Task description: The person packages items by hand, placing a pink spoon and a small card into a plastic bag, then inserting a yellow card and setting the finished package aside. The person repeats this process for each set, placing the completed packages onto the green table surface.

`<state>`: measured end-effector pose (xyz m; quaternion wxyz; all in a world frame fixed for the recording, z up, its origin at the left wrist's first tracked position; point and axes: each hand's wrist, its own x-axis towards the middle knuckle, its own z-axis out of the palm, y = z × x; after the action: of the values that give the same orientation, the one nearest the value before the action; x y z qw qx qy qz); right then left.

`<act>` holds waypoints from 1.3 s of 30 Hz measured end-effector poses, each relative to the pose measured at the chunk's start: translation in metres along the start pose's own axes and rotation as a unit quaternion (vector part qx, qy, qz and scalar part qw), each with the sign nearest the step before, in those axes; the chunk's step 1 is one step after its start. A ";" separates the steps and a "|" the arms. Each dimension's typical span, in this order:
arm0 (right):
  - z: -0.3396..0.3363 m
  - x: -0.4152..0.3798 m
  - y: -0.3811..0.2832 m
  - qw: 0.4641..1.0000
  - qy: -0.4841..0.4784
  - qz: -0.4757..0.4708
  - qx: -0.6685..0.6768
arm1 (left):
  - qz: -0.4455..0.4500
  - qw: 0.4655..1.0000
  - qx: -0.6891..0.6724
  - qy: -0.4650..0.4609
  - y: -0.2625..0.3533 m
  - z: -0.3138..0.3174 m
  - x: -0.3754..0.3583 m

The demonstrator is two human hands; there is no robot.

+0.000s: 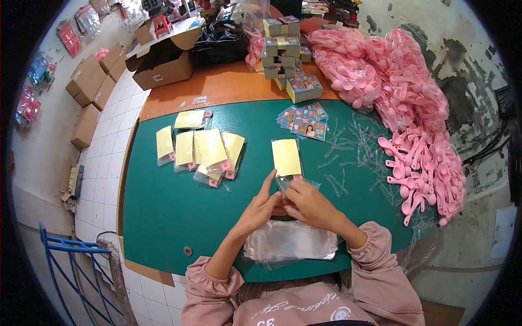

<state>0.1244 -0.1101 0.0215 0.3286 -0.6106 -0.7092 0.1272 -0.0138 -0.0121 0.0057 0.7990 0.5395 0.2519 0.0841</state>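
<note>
In front of me, the green tabletop (179,228) bears a pile of flat clear bags (304,243) along its near edge, and beyond it a yellow-backed packet (286,157). Other yellow-backed packets (211,145) overlap to my left. Printed cards (309,127) fan out ahead; clear plastic strips (361,141) and loose pink spoons (399,169) spread to my right. On the orange-brown surface (223,84) behind, I see an open cardboard box (163,73) and stacked card bundles (303,88).

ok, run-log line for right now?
left hand: at packet's near end | right hand: same | packet: yellow card inside | other packets: pile left | spoons: heap right
</note>
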 end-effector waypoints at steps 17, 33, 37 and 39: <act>-0.188 -0.052 0.115 0.911 0.065 0.404 0.042 | -0.027 0.999 0.027 0.027 0.004 -0.010 0.014; -0.028 -0.025 0.024 0.963 0.067 0.179 0.187 | 0.140 0.915 0.372 0.069 0.026 0.007 0.001; -0.024 -0.029 0.032 0.921 0.055 0.207 0.324 | 0.195 0.887 0.415 0.060 0.011 0.001 0.006; -0.024 -0.028 0.032 0.894 0.041 0.235 0.380 | 0.156 0.926 0.336 0.072 0.010 0.001 0.008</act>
<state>0.1654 -0.1353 0.0120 0.5250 -0.5930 -0.4281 0.4351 -0.0056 -0.0058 0.0124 0.5274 0.8014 0.2349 0.1563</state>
